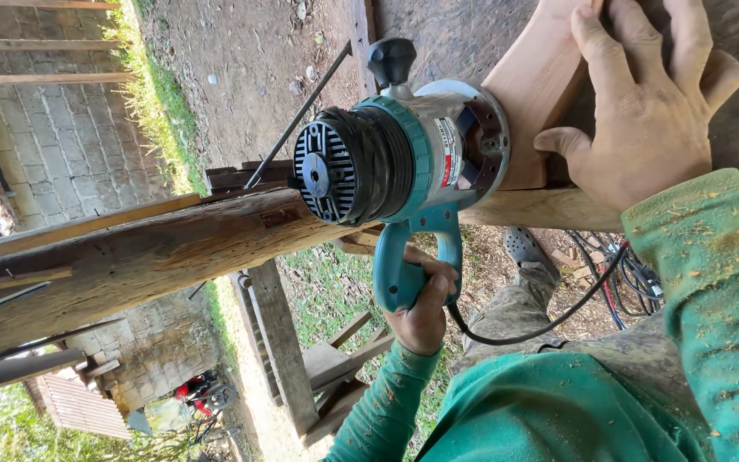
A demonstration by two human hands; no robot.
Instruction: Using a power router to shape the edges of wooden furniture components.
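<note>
My left hand (423,308) is shut on the teal D-handle of a wood router (395,158) with a silver base and a black vented motor cap. The router's base sits against a reddish wooden workpiece (536,81). My right hand (647,111) lies flat on that workpiece with its fingers spread and thumb out, pressing it onto the bench. A black knob (391,58) sticks out of the router's far side, with no hand on it. The router's black cord (549,321) trails from the handle past my leg.
A rough, weathered timber beam (130,257) runs along the bench edge. Behind it are a wooden sawhorse frame (301,342), grass, bare dirt and a block wall (62,137). Tangled cables (626,265) lie on the ground near my shoe (523,248). Sawdust covers my green sleeves.
</note>
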